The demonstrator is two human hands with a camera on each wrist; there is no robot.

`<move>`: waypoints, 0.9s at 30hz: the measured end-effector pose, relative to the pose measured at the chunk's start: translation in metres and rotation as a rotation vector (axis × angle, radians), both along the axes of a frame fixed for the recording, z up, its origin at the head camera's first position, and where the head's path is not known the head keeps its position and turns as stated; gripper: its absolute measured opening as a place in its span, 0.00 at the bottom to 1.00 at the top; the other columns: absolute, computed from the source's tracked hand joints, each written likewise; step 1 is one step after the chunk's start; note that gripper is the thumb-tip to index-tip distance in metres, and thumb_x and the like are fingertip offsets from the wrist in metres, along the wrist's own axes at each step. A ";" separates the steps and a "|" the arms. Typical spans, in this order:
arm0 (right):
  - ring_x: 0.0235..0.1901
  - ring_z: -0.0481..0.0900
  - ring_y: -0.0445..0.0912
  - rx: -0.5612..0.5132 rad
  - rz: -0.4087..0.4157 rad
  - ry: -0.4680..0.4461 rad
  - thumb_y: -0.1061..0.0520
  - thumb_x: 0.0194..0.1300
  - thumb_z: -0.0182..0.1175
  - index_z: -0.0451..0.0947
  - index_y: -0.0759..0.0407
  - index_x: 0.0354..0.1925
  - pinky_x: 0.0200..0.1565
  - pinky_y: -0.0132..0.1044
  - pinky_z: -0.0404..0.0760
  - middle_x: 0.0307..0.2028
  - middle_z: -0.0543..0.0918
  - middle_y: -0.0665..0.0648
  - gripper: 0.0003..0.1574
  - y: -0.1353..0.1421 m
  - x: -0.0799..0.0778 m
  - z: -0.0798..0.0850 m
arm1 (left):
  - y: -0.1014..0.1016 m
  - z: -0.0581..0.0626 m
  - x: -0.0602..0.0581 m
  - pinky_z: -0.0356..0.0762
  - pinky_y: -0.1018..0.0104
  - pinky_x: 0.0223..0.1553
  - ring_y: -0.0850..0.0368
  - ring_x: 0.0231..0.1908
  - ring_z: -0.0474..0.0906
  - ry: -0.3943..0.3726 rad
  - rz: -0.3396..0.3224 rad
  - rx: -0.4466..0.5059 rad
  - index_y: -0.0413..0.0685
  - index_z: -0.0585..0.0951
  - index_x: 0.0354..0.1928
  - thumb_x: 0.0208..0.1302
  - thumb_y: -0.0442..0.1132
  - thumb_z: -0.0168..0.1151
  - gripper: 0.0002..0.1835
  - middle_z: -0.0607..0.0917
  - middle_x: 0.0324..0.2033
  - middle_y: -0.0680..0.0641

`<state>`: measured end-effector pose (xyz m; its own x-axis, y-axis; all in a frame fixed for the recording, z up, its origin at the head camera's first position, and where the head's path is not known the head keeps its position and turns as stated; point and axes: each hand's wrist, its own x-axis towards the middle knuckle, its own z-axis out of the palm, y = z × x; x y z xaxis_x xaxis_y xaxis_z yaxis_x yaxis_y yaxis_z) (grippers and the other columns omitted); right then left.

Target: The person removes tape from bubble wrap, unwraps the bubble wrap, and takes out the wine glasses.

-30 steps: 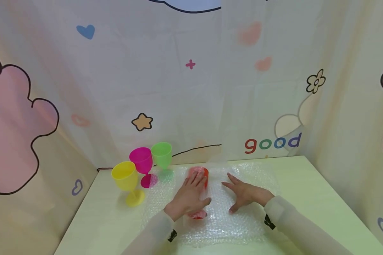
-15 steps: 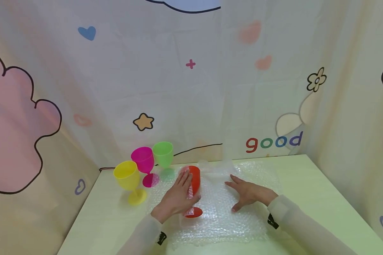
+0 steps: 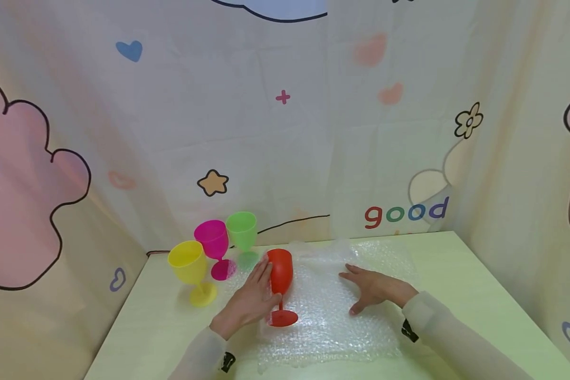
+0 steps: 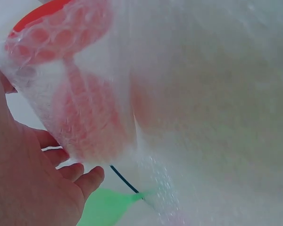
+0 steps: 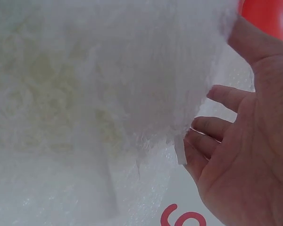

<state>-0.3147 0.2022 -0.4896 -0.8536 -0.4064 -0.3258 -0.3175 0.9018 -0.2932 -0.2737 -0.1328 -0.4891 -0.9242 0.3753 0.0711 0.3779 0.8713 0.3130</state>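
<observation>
A red plastic goblet [image 3: 282, 272] lies on its side on a sheet of bubble wrap [image 3: 323, 332], its foot toward me. My left hand [image 3: 247, 303] rests along the goblet's left side, fingers stretched toward the rim and thumb near the stem. In the left wrist view, a layer of wrap covers the red goblet [image 4: 87, 108] between it and the fingertips. To the right, my right hand [image 3: 372, 287] rests with spread fingers on the wrap. The right wrist view shows the right hand's fingers [image 5: 228, 97] straight along a raised part of the wrap.
Three upright goblets stand at the left: yellow [image 3: 187, 262], magenta [image 3: 212, 240] and green [image 3: 242, 229]. The wrap's left edge overlaps the magenta and green feet. A printed curtain [image 3: 294, 148] hangs right behind the pale table [image 3: 147, 327].
My left hand and the red goblet have moved left. The wrap that covered the goblet's front now leaves most of it bare in the head view. My right hand has shifted slightly right.
</observation>
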 end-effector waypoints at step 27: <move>0.72 0.50 0.56 -0.026 0.010 0.021 0.32 0.38 0.71 0.55 0.41 0.70 0.66 0.60 0.57 0.74 0.48 0.53 0.63 0.004 0.005 0.001 | -0.041 -0.022 -0.001 0.57 0.47 0.68 0.44 0.73 0.46 -0.162 0.030 -0.074 0.46 0.51 0.72 0.43 0.67 0.65 0.59 0.49 0.73 0.43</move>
<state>-0.3097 0.2066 -0.4885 -0.8559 -0.4230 -0.2974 -0.3328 0.8908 -0.3093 -0.2742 -0.1741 -0.5115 -0.9323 0.3457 -0.1064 0.3009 0.9044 0.3025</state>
